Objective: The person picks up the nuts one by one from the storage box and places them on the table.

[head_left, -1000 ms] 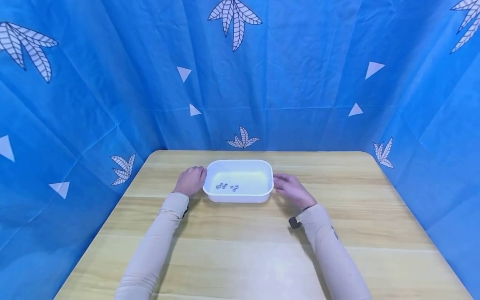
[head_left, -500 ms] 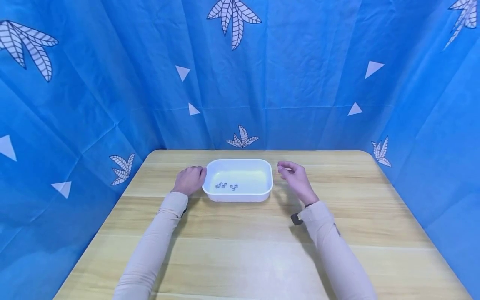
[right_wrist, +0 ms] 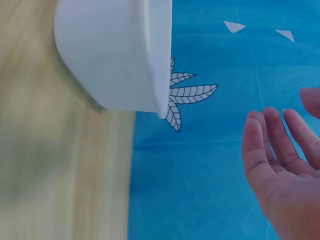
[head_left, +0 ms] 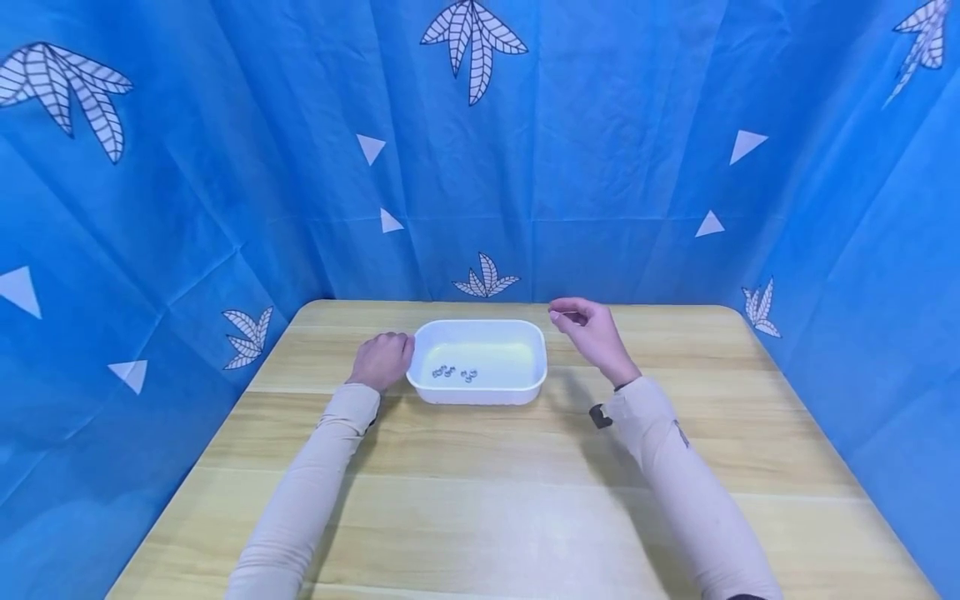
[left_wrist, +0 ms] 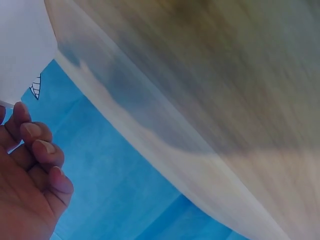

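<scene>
A white rectangular plastic basin (head_left: 480, 392) stands near the far side of the table. Small greyish shiny pieces (head_left: 442, 372) lie on its floor in two loose clusters; their kind is too small to tell. My left hand (head_left: 381, 362) grips the basin's left rim; in the left wrist view its fingers (left_wrist: 48, 151) are curled beside the white wall. To the right of the basin and apart from it, my right hand (head_left: 592, 333) is raised. Its fingers (right_wrist: 253, 135) are loosely bent, and I see nothing held in the right wrist view.
The wooden table (head_left: 480, 500) has rounded far corners. Blue curtains (head_left: 600, 167) with white leaves and triangles hang behind it and along both sides. A dark band (head_left: 600, 415) shows at my right sleeve cuff.
My right hand has left the basin's right side and risen up and away from the table. The left hand and the basin have stayed in place.
</scene>
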Motion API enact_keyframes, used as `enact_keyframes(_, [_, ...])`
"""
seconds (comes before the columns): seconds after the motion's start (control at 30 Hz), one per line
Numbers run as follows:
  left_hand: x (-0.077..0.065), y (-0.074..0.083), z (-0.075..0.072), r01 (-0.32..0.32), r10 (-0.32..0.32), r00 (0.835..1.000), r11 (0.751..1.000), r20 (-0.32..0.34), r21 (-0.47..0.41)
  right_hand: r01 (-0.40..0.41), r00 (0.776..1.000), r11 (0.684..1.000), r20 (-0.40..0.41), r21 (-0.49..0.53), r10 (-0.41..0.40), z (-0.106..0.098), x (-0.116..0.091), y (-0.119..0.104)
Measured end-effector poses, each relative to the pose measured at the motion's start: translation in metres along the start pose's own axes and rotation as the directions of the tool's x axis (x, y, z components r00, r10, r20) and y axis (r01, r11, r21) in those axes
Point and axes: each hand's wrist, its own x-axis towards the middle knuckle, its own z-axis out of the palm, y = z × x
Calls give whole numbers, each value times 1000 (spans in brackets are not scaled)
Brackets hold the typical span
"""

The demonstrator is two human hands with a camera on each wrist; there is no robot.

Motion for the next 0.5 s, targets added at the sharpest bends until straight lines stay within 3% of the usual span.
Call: enact_keyframes(0.5, [-3, 4, -5, 45, -49, 997, 996, 57, 71, 37, 992, 994, 123, -103, -25, 19, 18, -27])
